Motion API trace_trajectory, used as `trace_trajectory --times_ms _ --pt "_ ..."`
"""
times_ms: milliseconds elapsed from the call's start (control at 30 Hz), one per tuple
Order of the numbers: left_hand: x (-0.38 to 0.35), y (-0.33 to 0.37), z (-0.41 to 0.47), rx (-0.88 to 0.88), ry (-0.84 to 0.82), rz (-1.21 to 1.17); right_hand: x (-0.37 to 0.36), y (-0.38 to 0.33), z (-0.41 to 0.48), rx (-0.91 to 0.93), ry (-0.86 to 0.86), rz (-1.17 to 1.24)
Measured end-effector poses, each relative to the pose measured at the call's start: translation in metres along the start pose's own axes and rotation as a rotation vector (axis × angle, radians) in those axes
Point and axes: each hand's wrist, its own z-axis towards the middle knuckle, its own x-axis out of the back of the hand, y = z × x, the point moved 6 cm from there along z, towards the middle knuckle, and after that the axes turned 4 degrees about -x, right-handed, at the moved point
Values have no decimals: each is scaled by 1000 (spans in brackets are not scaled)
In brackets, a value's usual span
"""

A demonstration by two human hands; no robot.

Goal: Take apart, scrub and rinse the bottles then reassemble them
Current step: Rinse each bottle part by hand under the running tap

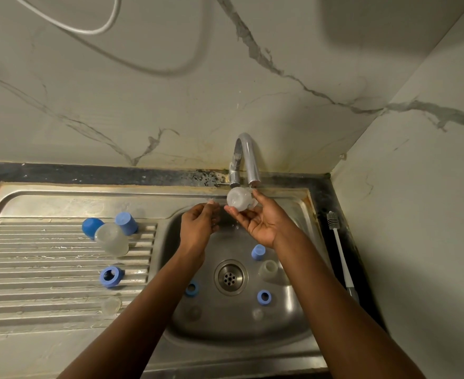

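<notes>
My right hand (261, 222) holds a small clear bottle (237, 198) up under the tap spout (253, 183), fingers curled around it. My left hand (198, 228) hovers just left of it with fingers loosely curled, holding nothing I can make out. On the drainboard (61, 269) lie a clear bottle (112, 239), two blue caps (92, 227) (127, 222), a blue ring (112, 276) and a clear teat (111, 305). In the sink basin (239, 324) sit a blue cap (258, 252), two blue rings (192, 289) (264, 297) and a clear piece (269, 268).
A chrome tap (243, 160) rises from the sink's back edge. The drain (230, 277) is in the basin's middle. A white-handled bottle brush (340, 253) lies on the dark counter at the right. Marbled walls close in behind and to the right.
</notes>
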Motion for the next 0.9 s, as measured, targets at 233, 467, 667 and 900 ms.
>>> trace_trajectory --times_ms 233,467,667,900 --pt "0 0 1 -7 -11 28 3 -4 -7 154 76 -321" --pt "0 1 0 3 10 20 20 -22 -18 550 347 -1091" --pt "1 0 0 15 -2 16 26 -20 -19 573 369 -1111" --pt "6 -1 -1 0 -17 14 24 -1 -27 284 183 -857"
